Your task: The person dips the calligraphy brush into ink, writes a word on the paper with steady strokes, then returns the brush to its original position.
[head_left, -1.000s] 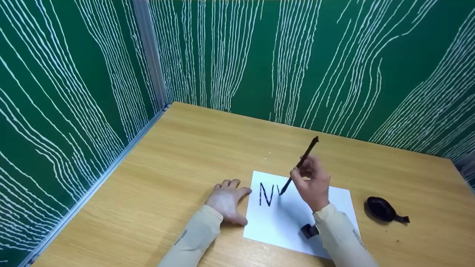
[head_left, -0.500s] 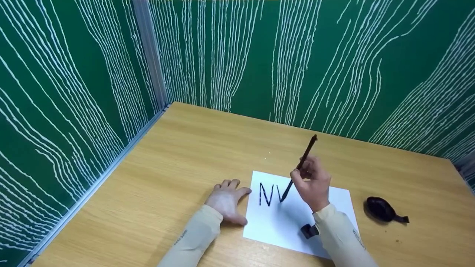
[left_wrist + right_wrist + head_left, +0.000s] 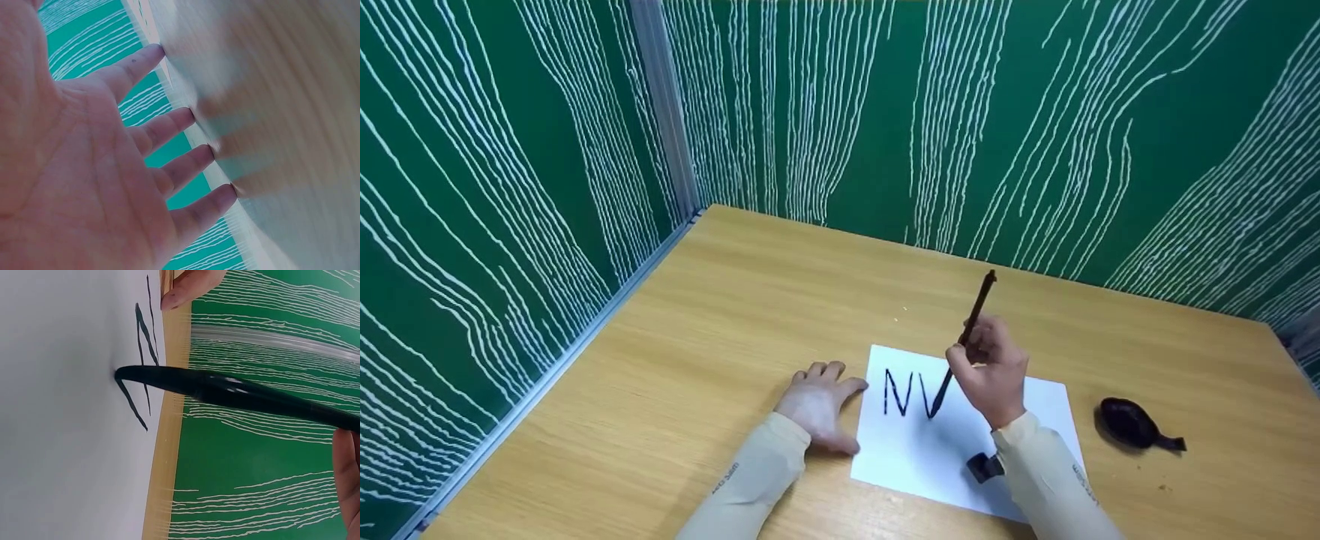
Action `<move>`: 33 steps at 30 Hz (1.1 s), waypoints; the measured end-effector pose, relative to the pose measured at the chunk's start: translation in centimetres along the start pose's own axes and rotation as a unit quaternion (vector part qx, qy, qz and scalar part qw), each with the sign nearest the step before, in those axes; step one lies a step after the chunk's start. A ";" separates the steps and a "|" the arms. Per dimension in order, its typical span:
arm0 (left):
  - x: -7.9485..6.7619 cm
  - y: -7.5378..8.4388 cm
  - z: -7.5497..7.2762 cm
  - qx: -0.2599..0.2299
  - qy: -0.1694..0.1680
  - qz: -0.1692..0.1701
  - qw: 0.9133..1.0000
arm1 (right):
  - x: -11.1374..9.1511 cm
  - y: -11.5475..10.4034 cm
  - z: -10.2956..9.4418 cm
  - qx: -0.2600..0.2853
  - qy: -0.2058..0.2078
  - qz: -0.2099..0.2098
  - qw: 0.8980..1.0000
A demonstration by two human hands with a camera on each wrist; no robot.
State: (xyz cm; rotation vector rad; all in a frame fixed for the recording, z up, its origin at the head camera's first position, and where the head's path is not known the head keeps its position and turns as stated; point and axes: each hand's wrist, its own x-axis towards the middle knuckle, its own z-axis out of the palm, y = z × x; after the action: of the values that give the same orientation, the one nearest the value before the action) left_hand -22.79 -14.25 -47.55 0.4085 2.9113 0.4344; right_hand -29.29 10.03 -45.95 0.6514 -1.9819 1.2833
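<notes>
A black calligraphy brush (image 3: 977, 306) is pinched in my right hand (image 3: 996, 375), its handle leaning up and away. In the right wrist view the brush's tip (image 3: 125, 373) touches the white paper (image 3: 62, 455) at the lower end of a slanting black stroke (image 3: 133, 405). A black letter N (image 3: 898, 393) stands to the left of that stroke. My left hand (image 3: 819, 411) lies beside the paper's left edge with fingers spread. In the left wrist view its fingertips (image 3: 228, 194) rest on the wooden surface.
A small black dish with a short handle (image 3: 1129, 424) sits on the wooden table (image 3: 720, 322), right of the paper. Green walls with white wavy lines (image 3: 870, 112) stand behind and to the left. A black wrist camera (image 3: 982, 467) is under my right sleeve.
My right hand has drawn the brush tip downward and slightly right, so the slanting stroke beside the N has grown longer. The left hand has stayed in place.
</notes>
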 end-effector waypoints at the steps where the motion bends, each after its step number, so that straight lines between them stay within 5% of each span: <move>1: 0.0 0.0 0.0 0.001 -0.001 -0.001 1.000 | 0.0 0.0 0.0 -0.002 0.001 0.001 1.000; 33: 0.2 -0.1 0.1 -0.001 -0.016 -0.004 1.000 | 0.4 1.4 -0.7 -0.011 0.024 0.043 0.999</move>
State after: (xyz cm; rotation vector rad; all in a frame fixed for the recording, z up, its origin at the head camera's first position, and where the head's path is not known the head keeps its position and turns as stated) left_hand -22.96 -14.31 -47.66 0.4001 2.8806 0.4271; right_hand -30.37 11.14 -46.21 0.5237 -2.0015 1.3139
